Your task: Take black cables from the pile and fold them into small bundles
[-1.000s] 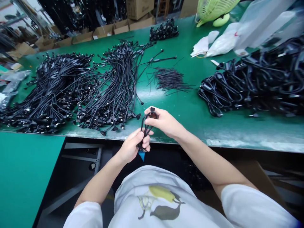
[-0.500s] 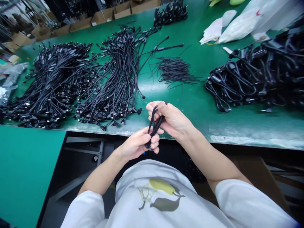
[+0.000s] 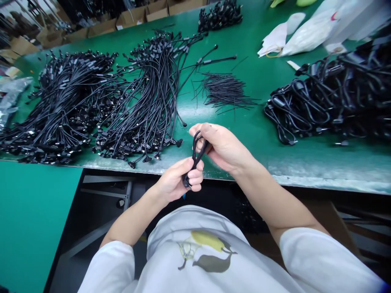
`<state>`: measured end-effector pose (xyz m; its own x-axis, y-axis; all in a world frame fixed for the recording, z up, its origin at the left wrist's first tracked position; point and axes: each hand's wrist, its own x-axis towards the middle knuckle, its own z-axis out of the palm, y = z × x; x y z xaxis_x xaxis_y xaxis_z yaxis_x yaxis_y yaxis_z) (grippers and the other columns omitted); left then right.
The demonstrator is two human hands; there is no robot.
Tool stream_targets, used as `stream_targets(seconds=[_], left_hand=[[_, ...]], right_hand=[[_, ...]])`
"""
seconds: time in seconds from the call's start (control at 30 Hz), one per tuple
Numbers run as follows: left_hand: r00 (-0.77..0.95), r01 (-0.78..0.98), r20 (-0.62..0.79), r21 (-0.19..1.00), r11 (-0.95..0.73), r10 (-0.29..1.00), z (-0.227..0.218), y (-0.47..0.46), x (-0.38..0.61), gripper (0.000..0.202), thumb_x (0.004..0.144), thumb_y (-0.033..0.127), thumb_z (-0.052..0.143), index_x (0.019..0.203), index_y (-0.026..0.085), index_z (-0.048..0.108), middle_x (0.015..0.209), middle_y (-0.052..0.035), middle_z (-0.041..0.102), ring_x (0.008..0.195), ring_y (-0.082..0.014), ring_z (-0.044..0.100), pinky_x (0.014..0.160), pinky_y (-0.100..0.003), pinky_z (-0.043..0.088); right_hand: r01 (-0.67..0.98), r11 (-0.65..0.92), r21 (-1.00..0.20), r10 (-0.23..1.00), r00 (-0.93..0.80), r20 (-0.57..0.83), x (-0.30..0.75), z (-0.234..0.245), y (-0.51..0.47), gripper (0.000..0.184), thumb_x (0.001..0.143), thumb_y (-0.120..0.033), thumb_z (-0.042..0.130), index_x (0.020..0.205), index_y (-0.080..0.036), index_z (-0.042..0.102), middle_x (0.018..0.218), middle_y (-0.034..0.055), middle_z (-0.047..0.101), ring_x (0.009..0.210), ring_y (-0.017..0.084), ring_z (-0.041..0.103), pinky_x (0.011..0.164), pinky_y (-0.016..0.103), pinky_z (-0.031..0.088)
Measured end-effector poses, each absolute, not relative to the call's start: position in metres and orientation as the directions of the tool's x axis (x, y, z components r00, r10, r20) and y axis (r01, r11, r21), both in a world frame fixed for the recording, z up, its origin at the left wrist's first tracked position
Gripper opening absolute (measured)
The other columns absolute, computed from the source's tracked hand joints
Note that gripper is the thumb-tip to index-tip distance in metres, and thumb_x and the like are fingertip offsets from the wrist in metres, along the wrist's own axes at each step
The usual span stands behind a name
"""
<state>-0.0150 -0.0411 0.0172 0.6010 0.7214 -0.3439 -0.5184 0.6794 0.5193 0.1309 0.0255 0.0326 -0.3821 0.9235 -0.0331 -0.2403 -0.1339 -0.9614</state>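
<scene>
Both hands hold one short black cable (image 3: 197, 156) folded into a loop, just in front of the green table's near edge (image 3: 305, 167). My left hand (image 3: 180, 181) is closed around the lower end of the folded cable. My right hand (image 3: 221, 146) is closed on the upper loop, with fingers curled over it. The cable's lower plug is mostly hidden inside my left fist.
Two big heaps of loose black cables (image 3: 64, 106) (image 3: 149, 97) lie on the left of the table. A bunch of thin black ties (image 3: 224, 91) lies in the middle. A pile of looped cables (image 3: 332, 95) sits at right, with plastic bags (image 3: 305, 30) behind. Cardboard boxes (image 3: 131, 16) line the far edge.
The camera tipped down a little. My hands have drawn the folded cable tighter, and my right hand has shifted slightly up and closed more over the loop.
</scene>
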Motion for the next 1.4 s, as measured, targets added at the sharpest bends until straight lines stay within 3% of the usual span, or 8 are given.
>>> stream_targets(seconds=[0.17,0.3,0.47,0.77,0.97,1.1,1.2,1.4], left_hand=[[0.512,-0.460,-0.396,0.623,0.633,0.762,0.008,-0.046,-0.020,0.031,0.075,0.040,0.076,0.078,0.013,0.060,0.057,0.0062,0.035,0.047,-0.0040,0.029,0.043,-0.015,0.029],[0.342,-0.332,-0.372,0.811,0.482,0.863,0.007,-0.042,-0.029,0.034,0.076,0.043,0.074,0.074,0.014,0.055,0.055,0.0067,0.037,0.047,-0.0045,0.028,0.042,-0.016,0.029],[0.409,-0.094,-0.370,0.892,0.442,0.834,0.016,-0.048,-0.038,0.030,0.086,0.044,0.060,0.078,0.016,0.056,0.057,0.0065,0.037,0.048,-0.0071,0.030,0.044,-0.020,0.030],[0.511,0.488,-0.218,0.870,-0.072,0.831,0.017,-0.059,-0.043,0.016,0.091,0.026,0.052,0.081,0.022,0.063,0.075,-0.0015,0.060,0.070,-0.0175,0.050,0.068,-0.026,0.035],[0.362,0.509,-0.098,0.854,-0.108,0.927,0.005,-0.051,-0.027,0.019,0.086,0.024,0.059,0.068,0.022,0.053,0.064,0.0004,0.047,0.060,-0.0165,0.040,0.062,-0.027,0.029],[0.328,0.368,-0.236,0.924,0.106,0.915,-0.002,-0.041,-0.025,0.024,0.093,0.035,0.050,0.074,0.020,0.054,0.057,0.0028,0.045,0.053,-0.0137,0.041,0.057,-0.026,0.031],[0.241,0.011,-0.298,0.953,0.304,0.924,-0.007,-0.027,-0.025,0.030,0.091,0.046,0.051,0.079,0.019,0.053,0.055,0.0070,0.036,0.048,-0.0100,0.037,0.051,-0.023,0.034],[0.189,-0.278,-0.299,0.897,0.343,0.935,-0.006,-0.014,-0.015,0.035,0.083,0.049,0.065,0.079,0.017,0.052,0.057,0.0081,0.034,0.047,-0.0056,0.036,0.045,-0.018,0.034]], right_hand=[[0.163,0.368,-0.916,0.876,-0.391,0.282,0.143,0.036,0.023,0.039,0.089,-0.056,0.054,0.086,-0.018,0.058,0.093,0.0067,0.058,0.084,0.018,0.057,0.075,0.033,0.049],[0.366,0.881,-0.298,0.470,-0.741,0.479,0.155,0.039,0.017,0.023,0.098,-0.037,0.047,0.103,-0.020,0.061,0.111,0.0090,0.059,0.110,0.024,0.052,0.097,0.044,0.040],[0.240,0.965,0.104,0.206,-0.941,0.267,0.161,0.027,0.009,0.029,0.102,-0.027,0.036,0.084,-0.016,0.056,0.074,0.0048,0.054,0.066,0.017,0.047,0.063,0.033,0.034],[0.248,0.953,-0.176,0.276,-0.948,0.159,0.171,0.009,-0.011,0.026,0.101,-0.021,0.036,0.080,-0.016,0.051,0.072,0.0029,0.051,0.060,0.015,0.040,0.055,0.030,0.022],[0.344,0.938,-0.049,0.345,-0.904,0.252,0.172,-0.005,-0.004,0.033,0.101,-0.020,0.030,0.078,-0.016,0.054,0.069,0.0037,0.053,0.057,0.015,0.040,0.053,0.030,0.020],[0.335,0.917,-0.216,0.384,-0.888,0.253,0.185,0.005,0.024,0.028,0.101,-0.035,0.040,0.096,-0.015,0.060,0.084,0.0060,0.061,0.072,0.016,0.053,0.059,0.028,0.035],[0.656,0.658,-0.368,0.752,-0.600,0.274,0.210,0.010,0.061,0.026,0.098,-0.038,0.047,0.106,-0.017,0.059,0.098,0.0083,0.064,0.086,0.018,0.058,0.068,0.028,0.042],[0.973,0.076,-0.217,0.996,-0.083,-0.023,0.243,-0.014,0.118,0.021,0.094,-0.033,0.050,0.091,-0.014,0.057,0.092,0.0139,0.063,0.077,0.019,0.058,0.061,0.029,0.033]])
